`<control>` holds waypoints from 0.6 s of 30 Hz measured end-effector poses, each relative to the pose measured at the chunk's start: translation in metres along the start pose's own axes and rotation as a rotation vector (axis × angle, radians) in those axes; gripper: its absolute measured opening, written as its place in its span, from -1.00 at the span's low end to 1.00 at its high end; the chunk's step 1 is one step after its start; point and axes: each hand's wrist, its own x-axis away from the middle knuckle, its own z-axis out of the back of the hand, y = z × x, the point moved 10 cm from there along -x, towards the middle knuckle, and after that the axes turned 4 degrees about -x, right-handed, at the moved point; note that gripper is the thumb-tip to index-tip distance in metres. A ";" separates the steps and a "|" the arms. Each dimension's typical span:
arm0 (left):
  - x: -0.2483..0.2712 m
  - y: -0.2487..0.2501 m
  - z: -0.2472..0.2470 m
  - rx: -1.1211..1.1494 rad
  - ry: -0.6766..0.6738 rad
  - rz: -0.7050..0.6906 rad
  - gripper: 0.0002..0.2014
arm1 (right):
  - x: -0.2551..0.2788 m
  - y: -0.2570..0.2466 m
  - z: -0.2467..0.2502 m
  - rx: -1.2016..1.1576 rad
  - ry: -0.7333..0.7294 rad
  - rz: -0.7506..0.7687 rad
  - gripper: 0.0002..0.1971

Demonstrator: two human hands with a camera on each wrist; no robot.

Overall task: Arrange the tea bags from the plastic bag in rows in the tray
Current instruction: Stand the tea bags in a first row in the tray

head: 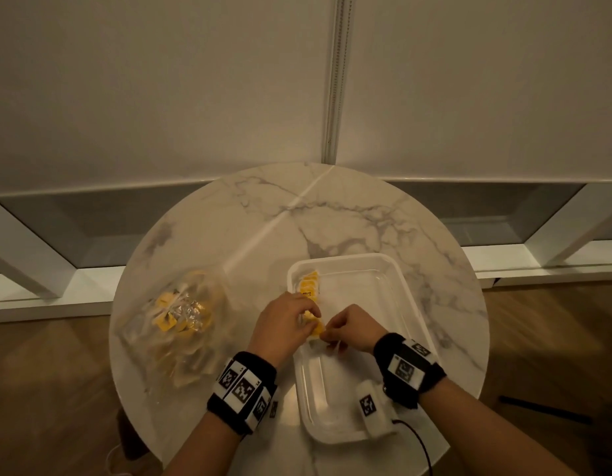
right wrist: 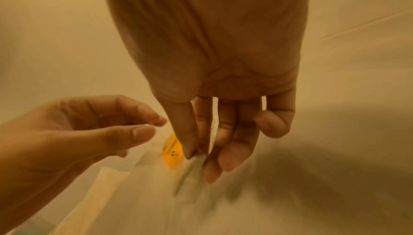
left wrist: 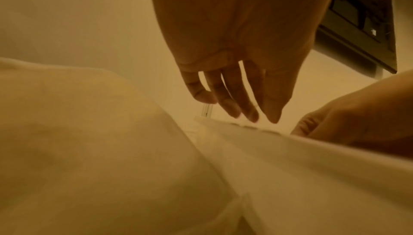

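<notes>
A white tray (head: 345, 259) sits on the round marble table (head: 297, 207), with a short row of yellow tea bags (head: 309, 282) along its far left wall. Over the tray's left side both hands meet on one yellow tea bag (head: 316, 328). My left hand (head: 309, 322) pinches its pale edge between thumb and forefinger. My right hand (head: 326, 333) pinches it from the other side. In the right wrist view the yellow tea bag (right wrist: 173, 152) lies just left of the right hand (right wrist: 196, 152), and the left hand (right wrist: 152, 127) comes in from the left. The clear plastic bag (head: 180, 310) with more yellow tea bags lies left of the tray.
Most of the tray floor (head: 363, 324) to the right of the hands holds nothing. A black cable (head: 422, 444) runs off my right wrist over the table's near edge. Wooden floor surrounds the table, and a white wall with low recesses stands behind it.
</notes>
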 end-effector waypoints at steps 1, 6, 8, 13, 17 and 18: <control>0.002 -0.004 0.002 0.003 0.034 0.015 -0.86 | -0.005 0.001 0.000 -0.001 0.003 -0.016 -0.85; 0.018 -0.028 0.008 0.067 0.149 0.153 -0.61 | -0.015 0.006 -0.001 -0.064 0.018 -0.075 -0.93; 0.023 -0.037 0.003 0.094 0.114 0.208 -0.54 | -0.016 0.007 -0.001 -0.079 0.023 -0.091 -0.88; 0.027 -0.043 -0.001 0.192 0.091 0.241 -0.52 | -0.014 0.006 -0.003 0.028 -0.002 -0.127 -0.77; 0.025 -0.046 0.000 0.237 0.087 0.271 -0.55 | -0.015 0.005 -0.004 0.107 -0.036 -0.153 -0.76; 0.025 -0.047 -0.001 0.252 0.086 0.281 -0.56 | -0.014 0.005 -0.003 0.116 -0.041 -0.159 -0.76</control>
